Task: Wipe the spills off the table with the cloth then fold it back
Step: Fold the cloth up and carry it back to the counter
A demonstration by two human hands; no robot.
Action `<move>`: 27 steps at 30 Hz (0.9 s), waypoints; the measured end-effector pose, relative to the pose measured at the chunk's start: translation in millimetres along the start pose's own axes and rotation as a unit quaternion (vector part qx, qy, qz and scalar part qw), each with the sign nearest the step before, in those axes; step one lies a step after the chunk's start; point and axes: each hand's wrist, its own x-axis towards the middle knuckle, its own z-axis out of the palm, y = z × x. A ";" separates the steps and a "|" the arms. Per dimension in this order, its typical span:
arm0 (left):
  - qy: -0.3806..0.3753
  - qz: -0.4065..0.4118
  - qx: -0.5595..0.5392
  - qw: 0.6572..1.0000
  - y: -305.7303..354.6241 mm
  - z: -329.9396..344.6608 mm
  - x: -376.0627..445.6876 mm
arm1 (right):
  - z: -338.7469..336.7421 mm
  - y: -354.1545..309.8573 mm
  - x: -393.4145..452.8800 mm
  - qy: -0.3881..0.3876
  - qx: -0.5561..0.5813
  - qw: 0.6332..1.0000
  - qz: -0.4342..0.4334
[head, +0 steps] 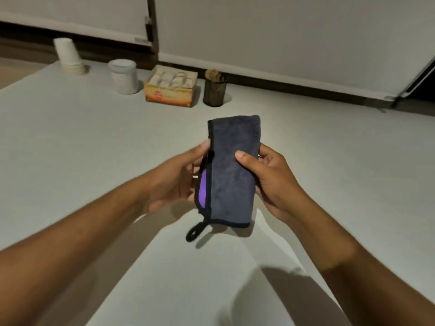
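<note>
A dark grey cloth (231, 175) with black edging is folded into a narrow upright rectangle, held above the white table (70, 142). A purple inner side shows at its left edge, and a black loop hangs from its lower left corner. My left hand (174, 182) grips the cloth's left edge. My right hand (270, 180) holds the right side, with the thumb pressed on the front. No spill is visible on the table.
At the back of the table stand a stack of white paper cups (68, 56), a white lidded jar (124, 76), an orange box of sachets (170, 89) and a dark mesh holder (214, 89). A wall runs behind them.
</note>
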 end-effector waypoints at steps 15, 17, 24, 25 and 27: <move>0.157 0.035 0.065 0.985 42.2 46.3 229.5 | -133.2 -0.4 196.2 0.211 -0.143 0.967 -0.011; 0.169 0.026 0.075 0.982 52.0 38.1 262.4 | -146.3 3.1 232.7 0.227 -0.166 0.960 -0.015; 0.236 0.037 0.146 0.960 83.6 4.4 365.4 | -175.4 -2.1 347.8 0.253 -0.261 0.930 -0.049; 0.246 0.046 0.165 0.954 85.6 0.1 376.4 | -177.9 -2.2 360.3 0.255 -0.282 0.923 -0.054; 0.286 0.060 0.293 0.910 87.5 -6.6 391.0 | -181.1 0.9 376.0 0.247 -0.340 0.906 -0.052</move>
